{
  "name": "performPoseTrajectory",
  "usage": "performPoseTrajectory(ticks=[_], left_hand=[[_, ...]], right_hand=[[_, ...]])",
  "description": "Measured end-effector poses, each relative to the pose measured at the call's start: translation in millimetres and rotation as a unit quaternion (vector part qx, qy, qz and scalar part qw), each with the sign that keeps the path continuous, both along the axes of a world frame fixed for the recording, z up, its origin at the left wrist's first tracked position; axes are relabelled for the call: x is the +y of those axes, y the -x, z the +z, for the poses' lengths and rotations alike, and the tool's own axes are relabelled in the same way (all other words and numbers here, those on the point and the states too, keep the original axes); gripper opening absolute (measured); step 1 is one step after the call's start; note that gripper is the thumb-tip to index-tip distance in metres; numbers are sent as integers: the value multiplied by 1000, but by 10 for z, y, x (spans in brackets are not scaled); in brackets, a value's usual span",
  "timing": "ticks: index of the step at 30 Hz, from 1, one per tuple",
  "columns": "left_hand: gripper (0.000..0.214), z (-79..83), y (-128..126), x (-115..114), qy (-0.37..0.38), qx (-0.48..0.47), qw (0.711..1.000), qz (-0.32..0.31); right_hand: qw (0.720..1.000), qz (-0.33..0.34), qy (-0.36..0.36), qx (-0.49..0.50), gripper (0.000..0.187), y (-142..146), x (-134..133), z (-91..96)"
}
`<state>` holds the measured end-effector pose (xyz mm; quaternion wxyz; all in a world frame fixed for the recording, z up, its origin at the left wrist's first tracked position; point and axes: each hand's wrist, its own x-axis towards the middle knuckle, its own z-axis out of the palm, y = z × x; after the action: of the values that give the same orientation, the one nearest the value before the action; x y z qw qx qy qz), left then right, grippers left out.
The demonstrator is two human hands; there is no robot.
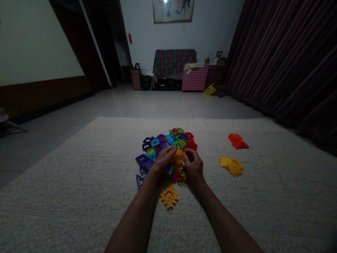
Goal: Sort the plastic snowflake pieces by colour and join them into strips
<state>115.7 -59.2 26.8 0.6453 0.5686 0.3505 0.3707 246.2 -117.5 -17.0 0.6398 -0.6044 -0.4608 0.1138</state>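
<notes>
Above a heap of toothed plastic building tiles [146, 163], my left hand [164, 159] and my right hand [193, 162] hold a yellow toothed tile [178, 160] between them. The left fingers pinch its upper left side, and the right fingers close on its right edge. The heap mixes purple, blue, green and red pieces, partly hidden under my hands. Closer to me, a yellow tile with a cut-out [169, 196] lies at the near edge of the heap.
To the right lie a yellow tile group [231, 166] and, farther off, an orange tile group [237, 140]. All rest on a pale quilted mat [79, 182]. A low cabinet [168, 84] stands by the far wall, with a dark curtain [279, 59] at the right.
</notes>
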Motion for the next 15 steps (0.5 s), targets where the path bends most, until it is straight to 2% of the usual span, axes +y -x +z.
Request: performPoseTrajectory(ticks=[3, 6, 8, 11, 15], left_hand=[[46, -7, -3, -15, -6, -10, 1000, -8], [47, -18, 19, 36, -5, -17, 998, 54], [46, -26, 54, 97, -13, -14, 995, 103], [44, -40, 115, 183, -23, -20, 988, 154], [42, -48, 154, 227, -23, -20, 986, 165]], right_hand=[[999, -14, 10, -47, 19, -13, -30, 50], [992, -23, 36, -122, 17, -38, -54, 94], [980, 0, 75, -183, 16, -49, -72, 108], [946, 38, 153, -282, 15, -40, -119, 122], [895, 43, 221, -385, 17, 6, -196, 162]])
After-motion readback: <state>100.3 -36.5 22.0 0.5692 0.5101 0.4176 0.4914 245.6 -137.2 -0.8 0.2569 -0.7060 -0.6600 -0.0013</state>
